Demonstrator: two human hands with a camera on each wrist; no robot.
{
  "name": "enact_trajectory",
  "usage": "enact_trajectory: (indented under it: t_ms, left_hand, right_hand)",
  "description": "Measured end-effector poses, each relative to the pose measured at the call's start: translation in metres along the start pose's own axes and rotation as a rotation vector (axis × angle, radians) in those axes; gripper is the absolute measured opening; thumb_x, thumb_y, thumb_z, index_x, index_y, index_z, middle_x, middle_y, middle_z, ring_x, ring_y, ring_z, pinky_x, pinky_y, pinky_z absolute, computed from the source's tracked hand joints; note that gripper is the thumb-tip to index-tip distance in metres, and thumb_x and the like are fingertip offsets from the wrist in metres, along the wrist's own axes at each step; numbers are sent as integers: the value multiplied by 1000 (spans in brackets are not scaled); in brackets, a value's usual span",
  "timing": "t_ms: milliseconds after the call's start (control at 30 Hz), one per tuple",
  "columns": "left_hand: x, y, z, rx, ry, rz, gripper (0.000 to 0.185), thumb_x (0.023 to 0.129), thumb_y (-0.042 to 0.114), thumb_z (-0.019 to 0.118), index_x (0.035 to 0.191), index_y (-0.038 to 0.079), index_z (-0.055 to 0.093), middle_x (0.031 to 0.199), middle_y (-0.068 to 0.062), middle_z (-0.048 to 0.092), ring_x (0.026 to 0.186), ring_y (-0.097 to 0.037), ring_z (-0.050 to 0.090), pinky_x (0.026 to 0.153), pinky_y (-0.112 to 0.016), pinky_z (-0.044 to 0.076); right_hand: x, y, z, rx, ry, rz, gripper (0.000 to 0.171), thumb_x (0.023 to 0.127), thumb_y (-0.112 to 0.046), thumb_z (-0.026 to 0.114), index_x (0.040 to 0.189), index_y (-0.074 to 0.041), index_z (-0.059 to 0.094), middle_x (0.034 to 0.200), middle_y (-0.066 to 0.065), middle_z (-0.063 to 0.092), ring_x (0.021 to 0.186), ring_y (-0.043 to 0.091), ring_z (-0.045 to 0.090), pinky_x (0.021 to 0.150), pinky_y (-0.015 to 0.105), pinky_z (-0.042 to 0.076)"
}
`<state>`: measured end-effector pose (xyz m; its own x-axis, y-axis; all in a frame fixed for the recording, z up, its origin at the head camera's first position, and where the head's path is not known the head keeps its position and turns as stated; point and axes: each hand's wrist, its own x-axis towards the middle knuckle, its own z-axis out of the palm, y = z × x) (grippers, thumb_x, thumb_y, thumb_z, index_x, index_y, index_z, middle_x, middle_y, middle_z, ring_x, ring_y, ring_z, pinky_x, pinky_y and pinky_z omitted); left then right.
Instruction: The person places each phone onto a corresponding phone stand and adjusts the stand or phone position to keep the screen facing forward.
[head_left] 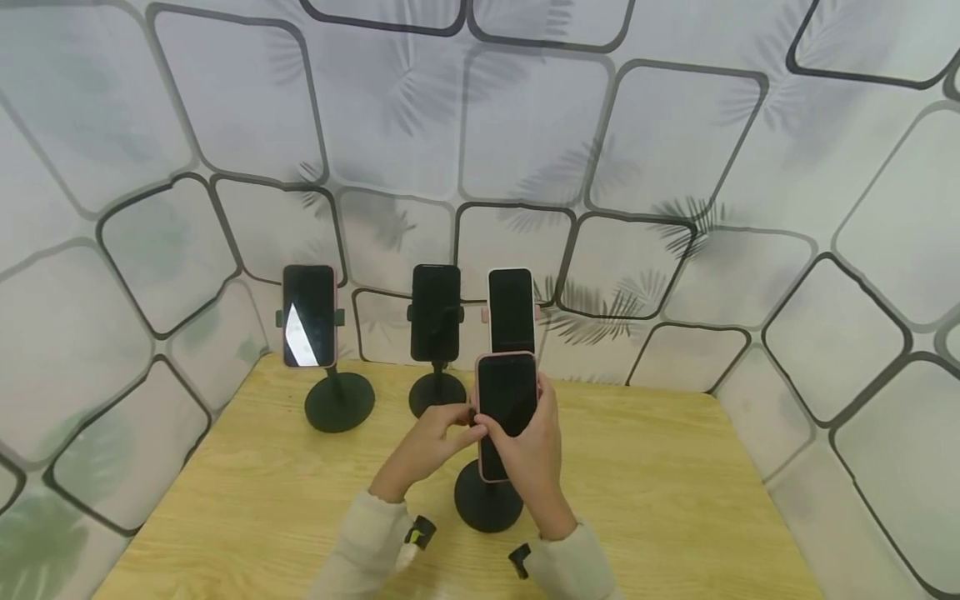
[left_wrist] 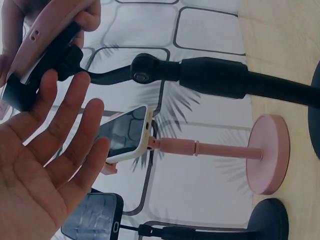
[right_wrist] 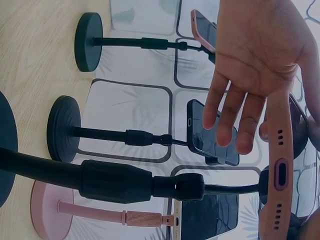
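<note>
Right hand (head_left: 534, 450) grips pink phone (head_left: 507, 408) | upright, screen toward camera

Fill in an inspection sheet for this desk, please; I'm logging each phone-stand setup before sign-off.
Surface: light wooden table, bare around the stands.
Job's things: pink-cased phone on the near black stand; its clamp holds the phone.
Clutter: three more phones on stands at the back: left phone, middle phone, white-edged phone on a pink stand.
Grips: right hand holds the pink-cased phone from behind; left hand has fingertips at the phone's left edge, fingers fairly straight.
Cables: nothing seen.
Surroundings: wall covering with dark-outlined tile shapes and leaf shadows on all sides.
</note>
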<state>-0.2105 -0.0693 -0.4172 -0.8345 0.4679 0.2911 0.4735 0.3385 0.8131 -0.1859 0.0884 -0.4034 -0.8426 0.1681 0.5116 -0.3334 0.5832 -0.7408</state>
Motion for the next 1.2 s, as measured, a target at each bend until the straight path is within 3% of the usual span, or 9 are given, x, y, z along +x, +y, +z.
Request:
enact_trajectory:
  t_ms: [333, 700, 967, 1200]
  left_hand:
    - [2, 4, -6, 59, -38, 43, 35, 94, 34, 56, 119, 10, 62, 109, -3, 68, 98, -15, 63, 89, -34, 52]
    - [3, 10, -2, 214, 75, 80, 35, 90, 30, 62, 117, 8, 65, 107, -7, 69, 98, -20, 66, 86, -39, 54]
    - [3, 3, 3, 131, 92, 154, 48, 93, 25, 58, 137, 9, 48, 124, -7, 63, 112, -18, 62, 94, -38, 51]
    - [3, -3, 7, 0, 73, 128, 36, 95, 17, 54, 128, 1, 55, 119, -13, 65, 109, -23, 63, 95, -39, 50]
  right_hand:
    - [0, 1, -1, 51, -14, -16, 77, 77, -23, 78, 135, 0, 34, 120, 19, 52, 101, 29, 57, 82, 48, 51]
    - [1, -1, 0, 48, 6, -51, 76, 76, -21, 79, 134, 2, 35, 118, 18, 52, 101, 29, 57, 82, 48, 50]
    - [-3, 0, 7, 54, 97, -74, 76, 74, -22, 80, 133, 2, 38, 117, 18, 50, 100, 26, 53, 81, 45, 49]
    - [-6, 2, 12, 90, 159, -75, 73, 77, -20, 78, 135, 1, 38, 111, 16, 48, 96, 21, 48, 76, 39, 49]
